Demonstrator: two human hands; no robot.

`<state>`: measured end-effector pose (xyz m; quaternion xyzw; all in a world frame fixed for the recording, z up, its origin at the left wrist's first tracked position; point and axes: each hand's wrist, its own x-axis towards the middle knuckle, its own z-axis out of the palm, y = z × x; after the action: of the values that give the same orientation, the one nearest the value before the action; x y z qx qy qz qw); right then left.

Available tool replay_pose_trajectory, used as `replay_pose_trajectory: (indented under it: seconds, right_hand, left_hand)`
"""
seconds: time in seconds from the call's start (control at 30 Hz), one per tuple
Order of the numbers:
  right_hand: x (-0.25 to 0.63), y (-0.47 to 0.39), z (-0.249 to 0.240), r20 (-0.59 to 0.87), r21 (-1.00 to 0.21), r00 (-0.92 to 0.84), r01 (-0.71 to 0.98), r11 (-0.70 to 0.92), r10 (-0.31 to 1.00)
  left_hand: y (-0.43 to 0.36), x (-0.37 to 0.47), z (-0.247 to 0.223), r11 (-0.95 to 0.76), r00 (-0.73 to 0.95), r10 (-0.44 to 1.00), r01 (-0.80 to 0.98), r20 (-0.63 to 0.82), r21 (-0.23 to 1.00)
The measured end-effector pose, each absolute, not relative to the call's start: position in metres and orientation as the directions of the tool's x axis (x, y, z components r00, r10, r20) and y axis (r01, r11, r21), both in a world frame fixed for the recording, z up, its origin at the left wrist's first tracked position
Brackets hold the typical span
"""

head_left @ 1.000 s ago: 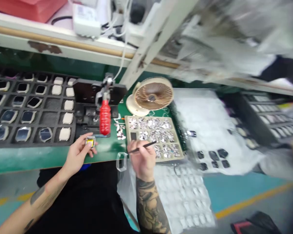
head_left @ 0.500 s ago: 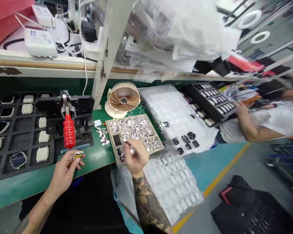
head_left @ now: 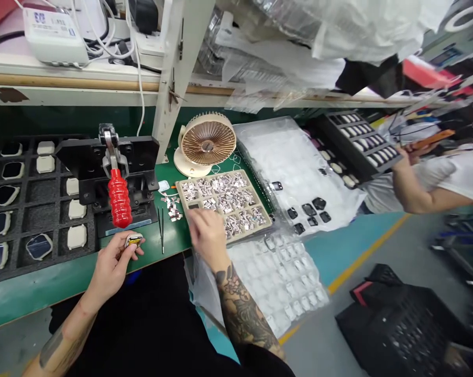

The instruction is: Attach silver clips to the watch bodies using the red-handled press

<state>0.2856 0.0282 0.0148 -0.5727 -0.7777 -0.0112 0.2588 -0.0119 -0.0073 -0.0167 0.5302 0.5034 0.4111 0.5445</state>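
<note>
My left hand (head_left: 116, 259) pinches a small watch case (head_left: 133, 241), its open side up with a yellow part inside. My right hand (head_left: 209, 235) is over the lower left of a beige compartment tray (head_left: 242, 238) full of small silvery pieces. Its fingers are curled together, hiding whatever may be in them. Between my hands a pair of dark tweezers (head_left: 161, 230) lies on the green table. A few loose silvery pieces (head_left: 173, 207) lie beside the tray. Just beyond my left hand stands a black clamp press with a red handle (head_left: 119, 199).
To the left, a black foam tray (head_left: 37, 196) holds watch cases. A beige fan (head_left: 207, 144) stands behind the parts tray. Right of it lies a white-covered tray (head_left: 275, 152) with several dark frames. Further right, a co-worker's arm (head_left: 413, 183) reaches toward a black rack (head_left: 358, 141).
The tweezers now lie on the table where none showed before. My right hand has shifted left over the tray, fingers more curled. My left hand still holds the watch case. The view has shifted.
</note>
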Motion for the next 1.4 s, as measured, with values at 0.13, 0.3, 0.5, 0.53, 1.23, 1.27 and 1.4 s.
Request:
replay_pose_trajectory:
  seconds: [0.13, 0.3, 0.5, 0.53, 1.23, 1.27, 1.4]
  right_hand:
    - [0.344, 0.05, 0.026, 0.3, -0.257, -0.075, 0.954, 0.156, 0.951]
    - [0.362, 0.07, 0.019, 0.177, -0.241, -0.192, 0.942, 0.232, 0.965]
    - [0.356, 0.073, 0.011, 0.194, -0.165, -0.208, 0.956, 0.241, 0.959]
    - [0.357, 0.072, 0.012, 0.222, -0.176, -0.193, 0.956, 0.234, 0.956]
    - [0.207, 0.029, 0.028, 0.29, -0.804, -0.382, 0.4, 0.44, 0.877]
    - [0.208, 0.03, 0.028, 0.294, -0.781, -0.399, 0.424, 0.46, 0.868]
    - [0.207, 0.028, 0.027, 0.33, -0.706, -0.466, 0.455, 0.543, 0.821]
  left_hand:
    - [-0.006, -0.012, -0.015, 0.101, 0.167, 0.979, 0.101, -0.117, 0.99]
    - [-0.006, -0.012, -0.015, 0.096, 0.178, 0.977, 0.125, -0.117, 0.988]
    - [-0.007, -0.01, -0.019, 0.111, 0.169, 0.977, 0.102, -0.127, 0.989]
    - [-0.007, -0.01, -0.02, 0.114, 0.159, 0.979, 0.081, -0.126, 0.99]
    - [-0.001, -0.009, 0.003, -0.142, 0.284, 0.958, 0.354, 0.038, 0.925]
    - [-0.001, -0.009, 0.003, -0.146, 0.289, 0.956, 0.354, 0.04, 0.924]
    - [0.0, -0.009, 0.0, -0.102, 0.262, 0.965, 0.311, 0.018, 0.945]
